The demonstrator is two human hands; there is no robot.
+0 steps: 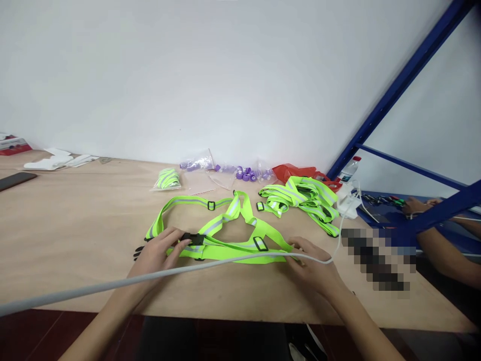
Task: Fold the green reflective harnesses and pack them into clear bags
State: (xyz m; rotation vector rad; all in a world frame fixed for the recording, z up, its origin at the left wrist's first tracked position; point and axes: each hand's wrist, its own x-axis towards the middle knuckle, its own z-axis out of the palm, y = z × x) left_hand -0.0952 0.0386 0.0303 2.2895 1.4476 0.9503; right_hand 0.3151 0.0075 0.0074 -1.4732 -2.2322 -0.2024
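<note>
A neon yellow-green reflective strap vest [244, 259] with grey stripes lies spread on the table in front of me. At its left end, the fingers of my left hand [160, 253] are closed on a black plastic buckle [195, 239]. Another dark buckle part [138, 252] with prongs pokes out to the left of that hand. My right hand [313, 265] pinches the vest's lower strap at the right end. Black slider adjusters [260, 244] sit on the straps. A white cable [165, 273] crosses in front of both hands, hiding part of the fingers.
Behind to the right lies a pile of similar straps [300, 195], beside a red bag [295, 172] and a white power strip [348, 200]. A bagged strap [168, 179] and purple rolls [246, 174] lie along the wall. A blue frame [398, 75] stands right; a co-worker's arm [447, 253] shows beyond.
</note>
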